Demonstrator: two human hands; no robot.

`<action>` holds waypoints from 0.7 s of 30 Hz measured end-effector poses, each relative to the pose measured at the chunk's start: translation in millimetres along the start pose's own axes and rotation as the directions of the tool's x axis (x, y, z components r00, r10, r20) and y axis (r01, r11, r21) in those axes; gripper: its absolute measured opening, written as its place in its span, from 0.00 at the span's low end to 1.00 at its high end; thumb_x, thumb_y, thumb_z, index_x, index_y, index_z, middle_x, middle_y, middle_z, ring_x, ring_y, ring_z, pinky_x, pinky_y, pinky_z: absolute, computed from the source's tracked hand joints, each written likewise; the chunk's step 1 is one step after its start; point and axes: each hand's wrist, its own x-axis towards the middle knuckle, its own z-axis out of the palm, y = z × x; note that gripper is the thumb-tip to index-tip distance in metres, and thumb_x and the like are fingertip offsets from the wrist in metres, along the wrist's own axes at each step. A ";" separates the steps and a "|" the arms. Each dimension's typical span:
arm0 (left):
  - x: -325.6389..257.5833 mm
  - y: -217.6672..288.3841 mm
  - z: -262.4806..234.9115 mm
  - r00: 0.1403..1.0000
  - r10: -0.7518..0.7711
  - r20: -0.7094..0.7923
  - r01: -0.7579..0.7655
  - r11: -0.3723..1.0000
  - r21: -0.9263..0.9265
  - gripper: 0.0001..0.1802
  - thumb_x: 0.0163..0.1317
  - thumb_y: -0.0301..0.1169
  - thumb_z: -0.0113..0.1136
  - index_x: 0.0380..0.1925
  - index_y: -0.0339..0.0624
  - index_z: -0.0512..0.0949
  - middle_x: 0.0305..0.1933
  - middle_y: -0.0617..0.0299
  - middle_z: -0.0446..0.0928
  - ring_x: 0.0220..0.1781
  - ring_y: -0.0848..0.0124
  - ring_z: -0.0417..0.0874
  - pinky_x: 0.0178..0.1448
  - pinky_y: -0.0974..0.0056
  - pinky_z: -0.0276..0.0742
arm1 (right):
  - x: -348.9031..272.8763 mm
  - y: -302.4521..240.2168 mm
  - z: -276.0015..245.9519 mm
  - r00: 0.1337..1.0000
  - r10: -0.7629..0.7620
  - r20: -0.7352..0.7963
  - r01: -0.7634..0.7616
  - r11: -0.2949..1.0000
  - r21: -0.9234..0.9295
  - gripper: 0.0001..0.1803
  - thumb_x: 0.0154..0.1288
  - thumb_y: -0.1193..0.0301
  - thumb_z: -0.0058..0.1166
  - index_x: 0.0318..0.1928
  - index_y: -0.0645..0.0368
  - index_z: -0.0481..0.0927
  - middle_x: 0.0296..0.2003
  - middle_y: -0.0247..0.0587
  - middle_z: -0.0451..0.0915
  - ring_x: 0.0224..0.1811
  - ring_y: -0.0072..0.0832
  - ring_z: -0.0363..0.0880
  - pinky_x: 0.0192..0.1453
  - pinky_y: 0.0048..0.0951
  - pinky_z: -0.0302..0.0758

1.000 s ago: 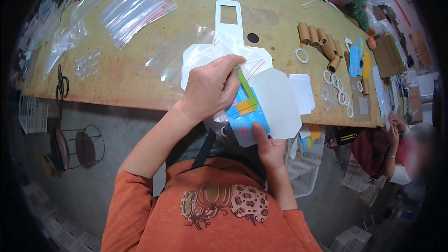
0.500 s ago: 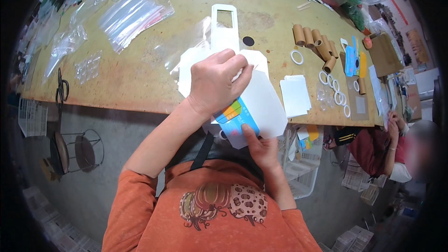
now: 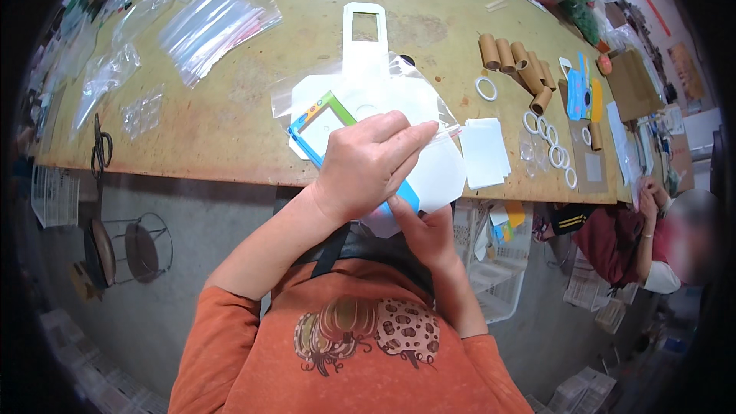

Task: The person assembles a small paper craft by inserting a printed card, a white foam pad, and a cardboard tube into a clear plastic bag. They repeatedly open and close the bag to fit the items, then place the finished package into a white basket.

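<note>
A blue printed card (image 3: pixel 310 116) with a green-edged window is at the table's front edge, a clear plastic bag (image 3: pixel 418 70) spread around it. My left hand (image 3: pixel 376 157) is closed over the middle, its fingertips pressed together at the bag's edge by a reddish strip. Below it, my right hand (image 3: pixel 427 236) grips the lower end of the card and bag, thumb on top. Underneath lie white die-cut card pieces (image 3: pixel 366 57), one with a rectangular opening. My left hand hides the card's middle, so I cannot tell how far the card sits inside the bag.
To the right are white card sheets (image 3: pixel 484 155), white rings (image 3: pixel 486 90) and brown cardboard tubes (image 3: pixel 488 52). Clear bags (image 3: pixel 222 31) lie at the left, and scissors (image 3: pixel 101 149) at the left edge. Another person's hands (image 3: pixel 650 195) work at far right. Stools (image 3: pixel 142 249) stand below left.
The card's windowed end now shows left of my left hand, beneath clear plastic. My left hand has shifted slightly down and right, and the bag has spread over the white pieces.
</note>
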 end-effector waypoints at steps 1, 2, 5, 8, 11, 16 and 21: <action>1.2 0.0 -0.4 1.000 -0.004 0.000 0.004 1.000 0.001 0.15 0.55 0.20 0.67 0.44 0.42 0.87 0.27 0.60 0.78 0.27 0.66 0.82 0.31 0.63 0.79 | 2.3 -0.8 -1.5 1.000 -0.026 -0.007 0.026 0.999 -0.030 0.17 0.72 0.78 0.59 0.59 0.64 0.78 0.52 0.35 0.83 0.54 0.22 0.79 0.59 0.30 0.76; -0.5 1.9 -0.9 0.999 0.018 0.026 -0.017 1.000 -0.024 0.15 0.54 0.20 0.67 0.44 0.42 0.87 0.28 0.60 0.79 0.28 0.65 0.82 0.31 0.63 0.79 | 4.1 -2.0 -4.3 0.999 -0.053 -0.012 0.052 0.997 -0.060 0.18 0.72 0.78 0.59 0.60 0.64 0.78 0.53 0.36 0.82 0.55 0.23 0.79 0.60 0.30 0.75; -10.2 10.5 -4.0 0.996 0.052 0.075 -0.051 0.998 -0.021 0.16 0.53 0.20 0.67 0.43 0.43 0.87 0.30 0.60 0.80 0.30 0.64 0.83 0.33 0.61 0.81 | 6.8 -6.7 1.7 0.986 -0.014 -0.166 0.028 0.996 0.081 0.18 0.73 0.77 0.57 0.61 0.67 0.76 0.54 0.39 0.82 0.54 0.26 0.80 0.60 0.30 0.76; -23.8 4.4 -13.8 1.000 -0.013 0.005 0.012 0.994 0.109 0.16 0.52 0.20 0.67 0.42 0.44 0.87 0.33 0.59 0.80 0.32 0.61 0.83 0.35 0.60 0.82 | 7.1 -11.9 4.7 0.959 0.104 -0.265 -0.023 0.956 0.292 0.19 0.74 0.76 0.56 0.61 0.70 0.75 0.55 0.41 0.81 0.53 0.27 0.80 0.60 0.29 0.76; -43.0 4.1 -16.9 0.996 -0.088 0.022 0.085 0.990 0.115 0.15 0.51 0.21 0.68 0.41 0.44 0.86 0.34 0.58 0.80 0.33 0.61 0.83 0.36 0.59 0.82 | 9.3 -8.7 9.4 0.946 0.147 -0.289 -0.049 0.947 0.319 0.18 0.74 0.76 0.57 0.60 0.70 0.76 0.53 0.41 0.81 0.53 0.24 0.80 0.59 0.28 0.77; -42.0 19.7 -20.7 0.986 -0.093 0.139 0.079 0.992 0.103 0.14 0.55 0.20 0.65 0.42 0.43 0.81 0.32 0.55 0.80 0.34 0.55 0.83 0.37 0.55 0.80 | 23.5 -13.4 18.3 0.954 0.205 -0.220 -0.120 0.930 0.347 0.14 0.74 0.75 0.57 0.56 0.69 0.78 0.48 0.38 0.83 0.49 0.22 0.80 0.55 0.26 0.77; -47.2 9.4 -18.7 0.972 -0.216 0.093 0.202 0.970 0.137 0.11 0.60 0.20 0.62 0.44 0.40 0.80 0.32 0.52 0.80 0.34 0.53 0.84 0.39 0.55 0.81 | 21.7 -16.9 14.2 0.903 0.412 -0.124 -0.366 0.886 0.283 0.14 0.75 0.72 0.57 0.55 0.67 0.77 0.40 0.37 0.83 0.33 0.20 0.81 0.38 0.25 0.80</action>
